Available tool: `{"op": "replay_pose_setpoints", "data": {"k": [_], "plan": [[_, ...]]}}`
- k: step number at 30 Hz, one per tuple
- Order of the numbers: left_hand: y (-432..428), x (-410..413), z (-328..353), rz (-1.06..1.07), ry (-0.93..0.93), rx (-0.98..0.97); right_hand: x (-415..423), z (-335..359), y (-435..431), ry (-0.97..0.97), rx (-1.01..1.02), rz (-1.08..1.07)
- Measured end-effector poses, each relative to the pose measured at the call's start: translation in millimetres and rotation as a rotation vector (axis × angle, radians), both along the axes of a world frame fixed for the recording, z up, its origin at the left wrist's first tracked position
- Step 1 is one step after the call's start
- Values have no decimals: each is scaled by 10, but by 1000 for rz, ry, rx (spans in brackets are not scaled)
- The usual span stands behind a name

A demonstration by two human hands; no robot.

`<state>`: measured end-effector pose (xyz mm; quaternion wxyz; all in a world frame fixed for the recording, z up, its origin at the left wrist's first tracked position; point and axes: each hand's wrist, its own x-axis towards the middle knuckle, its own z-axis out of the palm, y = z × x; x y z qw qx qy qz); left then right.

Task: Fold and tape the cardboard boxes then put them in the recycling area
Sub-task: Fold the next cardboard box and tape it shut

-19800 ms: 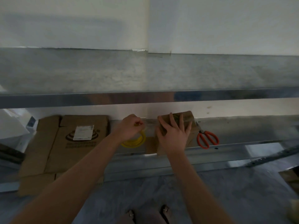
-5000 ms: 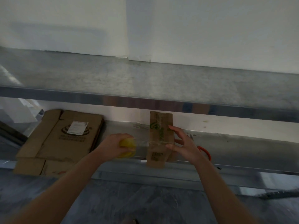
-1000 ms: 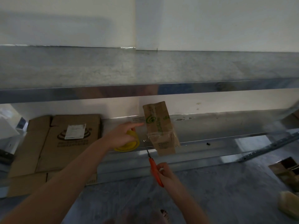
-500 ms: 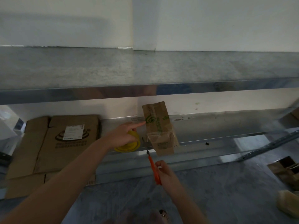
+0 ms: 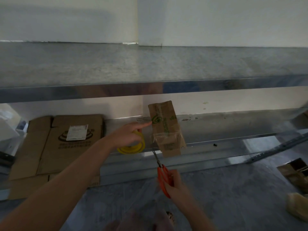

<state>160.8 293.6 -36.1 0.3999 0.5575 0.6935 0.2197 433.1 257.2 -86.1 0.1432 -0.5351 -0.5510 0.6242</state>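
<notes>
Small folded brown cardboard box lies on the lower metal shelf, long axis away from me. My left hand grips the yellow tape roll just left of it, index fingertip on the box. My right hand grips the orange-handled scissors below, blades pointing up between roll and box.

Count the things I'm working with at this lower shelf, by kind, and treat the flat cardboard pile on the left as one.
Small folded cardboard box: 1
Flat cardboard pile: 1
Yellow tape roll: 1
Orange scissors: 1
Total: 4
</notes>
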Motion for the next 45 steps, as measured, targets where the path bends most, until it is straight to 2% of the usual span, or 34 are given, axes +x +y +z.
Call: {"op": "replay_pose_setpoints", "data": {"k": [3, 12, 22, 29, 33, 37, 45], "plan": [[10, 7, -8, 3, -6, 3, -97, 66, 70, 35, -22, 1], [48, 10, -32, 9, -16, 2, -286, 25, 208, -145, 38, 48], [71, 0, -35, -12, -13, 5, -279, -45, 241, -38, 35, 30], [73, 12, -32, -11, 2, 20, -276, -107, 267, -35, 18, 20], [63, 24, -75, 65, 11, 16, -275, -98, 270, -44, 62, 18], [87, 68, -107, 102, 52, 8, -273, -91, 262, -7, 67, 9], [147, 114, -125, -42, 204, 12, -221, -139, 292, -21, 84, 4]]}}
